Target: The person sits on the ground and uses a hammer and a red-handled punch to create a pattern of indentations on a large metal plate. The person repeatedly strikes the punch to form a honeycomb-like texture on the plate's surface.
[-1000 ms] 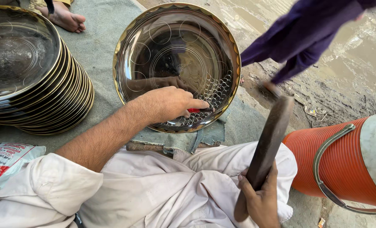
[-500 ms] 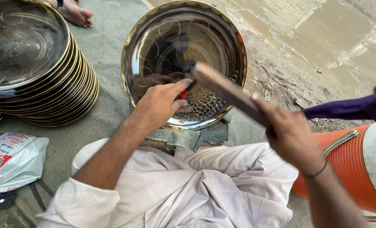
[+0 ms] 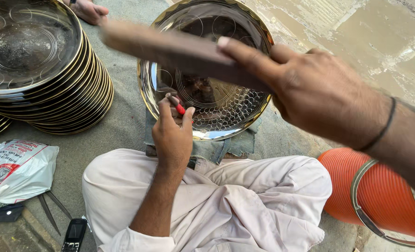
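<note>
My left hand (image 3: 172,133) pinched a red-handled punch (image 3: 177,107) against the round steel tray (image 3: 207,70), near its lower rim; my right hand (image 3: 310,91) gripped a wooden mallet (image 3: 170,49) raised above that tray; stacked trays (image 3: 35,70) lay left of it, bare ground between; an orange cooler (image 3: 370,196) stood right.
</note>
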